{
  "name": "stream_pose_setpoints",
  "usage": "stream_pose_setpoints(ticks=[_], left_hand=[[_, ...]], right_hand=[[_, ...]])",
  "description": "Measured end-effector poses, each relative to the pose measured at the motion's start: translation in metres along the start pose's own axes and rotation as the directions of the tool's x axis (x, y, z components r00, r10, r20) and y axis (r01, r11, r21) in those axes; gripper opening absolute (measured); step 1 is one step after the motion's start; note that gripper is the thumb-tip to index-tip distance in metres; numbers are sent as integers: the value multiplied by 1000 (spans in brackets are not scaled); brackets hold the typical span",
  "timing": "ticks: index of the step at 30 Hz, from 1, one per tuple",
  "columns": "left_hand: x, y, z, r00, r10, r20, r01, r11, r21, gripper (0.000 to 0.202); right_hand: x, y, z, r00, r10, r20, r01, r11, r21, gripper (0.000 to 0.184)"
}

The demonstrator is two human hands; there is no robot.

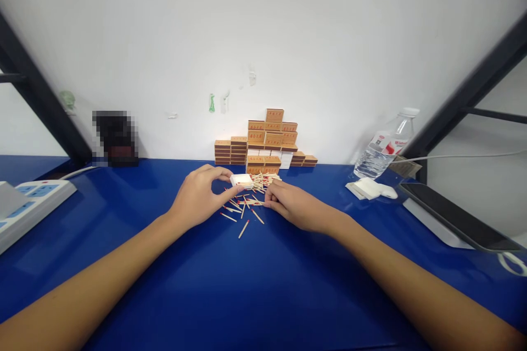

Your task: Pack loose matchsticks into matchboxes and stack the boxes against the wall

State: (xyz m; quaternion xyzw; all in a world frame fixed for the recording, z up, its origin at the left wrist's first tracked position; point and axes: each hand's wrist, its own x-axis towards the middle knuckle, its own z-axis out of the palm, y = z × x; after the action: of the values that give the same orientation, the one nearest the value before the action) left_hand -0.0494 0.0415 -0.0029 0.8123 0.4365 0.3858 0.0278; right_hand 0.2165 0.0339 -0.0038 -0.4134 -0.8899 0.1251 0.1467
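My left hand (200,193) is closed around the side of a small white matchbox tray (242,180), its thumb along the near edge and its fingers behind. A match or two with red heads shows at the tray's near side. To the right, my right hand (293,204) has its fingers curled and pressed together at the end of a match (256,203). Loose matches (244,227) lie scattered on the blue table between the hands. A denser pile of matches (267,177) sits just behind them, partly hidden by my right hand.
Stacked orange matchboxes (273,138) stand against the wall behind the pile. A water bottle (387,143), a white earphone case (368,187) and a dark phone (457,214) on a stand are at the right. A power strip (37,203) lies at the left.
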Motion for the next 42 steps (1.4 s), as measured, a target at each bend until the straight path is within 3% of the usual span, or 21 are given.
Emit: stream_pose_setpoints(ticks=[10, 16, 22, 27, 35, 42], left_hand=[[-3, -3, 7, 994, 81, 71, -83, 996, 27, 29], [-10, 11, 11, 989, 111, 99, -106, 993, -57, 33], [-12, 20, 12, 989, 134, 54, -126, 984, -129, 33], [-11, 20, 10, 992, 109, 63, -98, 982, -160, 32], [-10, 19, 9, 994, 85, 64, -72, 980, -185, 29], [-10, 19, 10, 994, 65, 84, -50, 984, -173, 32]], right_hand=[[-11, 18, -25, 996, 44, -82, -52, 994, -96, 17], [-7, -2, -16, 971, -56, -232, 48, 998, -37, 15], [-7, -23, -4, 972, -113, -206, 104, 993, -54, 11], [-8, -20, -7, 966, -122, -226, 117, 993, -34, 12], [-10, -16, -17, 986, -54, -157, 67, 994, 82, 7], [-10, -14, -23, 977, -90, -193, 112, 988, 108, 10]])
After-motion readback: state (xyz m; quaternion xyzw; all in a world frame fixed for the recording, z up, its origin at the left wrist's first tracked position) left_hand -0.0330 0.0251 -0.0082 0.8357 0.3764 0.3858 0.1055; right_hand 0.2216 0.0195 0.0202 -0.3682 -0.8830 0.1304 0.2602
